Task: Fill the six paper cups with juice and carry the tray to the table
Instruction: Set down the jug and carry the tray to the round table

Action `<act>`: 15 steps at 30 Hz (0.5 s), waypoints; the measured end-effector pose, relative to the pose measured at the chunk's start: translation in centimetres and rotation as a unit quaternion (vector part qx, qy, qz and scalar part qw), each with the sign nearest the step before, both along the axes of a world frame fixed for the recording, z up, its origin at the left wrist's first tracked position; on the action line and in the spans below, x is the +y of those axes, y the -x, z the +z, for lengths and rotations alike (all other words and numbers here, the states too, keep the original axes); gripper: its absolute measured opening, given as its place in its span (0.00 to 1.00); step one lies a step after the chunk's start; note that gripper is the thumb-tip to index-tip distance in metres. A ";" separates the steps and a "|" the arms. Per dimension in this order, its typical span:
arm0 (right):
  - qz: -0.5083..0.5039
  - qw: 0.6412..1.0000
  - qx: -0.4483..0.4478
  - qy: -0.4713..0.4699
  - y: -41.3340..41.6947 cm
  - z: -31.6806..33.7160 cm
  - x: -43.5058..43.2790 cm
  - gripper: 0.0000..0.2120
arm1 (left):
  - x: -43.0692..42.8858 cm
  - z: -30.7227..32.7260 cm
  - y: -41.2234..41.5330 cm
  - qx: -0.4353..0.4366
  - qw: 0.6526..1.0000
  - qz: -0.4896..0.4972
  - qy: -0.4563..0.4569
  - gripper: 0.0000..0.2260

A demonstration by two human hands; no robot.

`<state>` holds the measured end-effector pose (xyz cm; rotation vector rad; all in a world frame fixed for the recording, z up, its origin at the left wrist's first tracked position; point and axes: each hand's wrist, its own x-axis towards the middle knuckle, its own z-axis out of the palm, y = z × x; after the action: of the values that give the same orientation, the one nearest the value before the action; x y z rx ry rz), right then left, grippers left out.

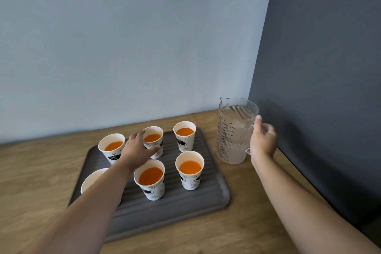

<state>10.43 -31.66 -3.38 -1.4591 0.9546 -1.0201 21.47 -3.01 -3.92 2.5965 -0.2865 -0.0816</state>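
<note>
Several printed paper cups stand on a dark ribbed tray (185, 208). Orange juice shows in the back-left cup (112, 146), back-middle cup (153, 138), back-right cup (184, 136), front-middle cup (150, 179) and front-right cup (189, 168). The front-left cup (92, 179) is half hidden by my left forearm; its contents cannot be seen. My left hand (136, 150) hovers open over the tray, fingers touching the back-middle cup. My right hand (261, 138) grips the handle of a clear measuring jug (235, 132), upright on the counter, with no orange juice visible in it.
The wooden counter (37, 171) meets a pale blue wall behind and a dark grey wall (319, 88) on the right, close to the jug. Bare counter lies left of and in front of the tray.
</note>
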 end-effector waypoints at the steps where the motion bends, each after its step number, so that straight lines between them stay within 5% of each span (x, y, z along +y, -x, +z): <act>1: -0.005 1.000 0.011 0.021 0.2 -0.1 0.0 0.21 | 0.1 0.2 0.0 0.000 1.000 -0.001 0.004 0.36; 4: -0.058 0.981 0.039 0.179 1.4 -0.1 0.2 0.28 | 0.3 1.0 0.2 -0.006 1.000 -0.003 0.009 0.36; 8: 0.021 0.921 -0.044 0.386 2.7 1.6 2.5 0.20 | 0.9 2.3 0.8 -0.021 1.000 -0.004 0.001 0.37; 15: 0.265 0.901 -0.012 0.343 2.5 0.1 6.0 0.12 | 5.5 3.6 2.3 -0.042 0.998 0.033 0.013 0.35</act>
<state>7.90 -25.68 -3.30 -2.1241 0.1166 -0.9896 19.22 2.50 -0.35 2.5857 -0.2310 0.0547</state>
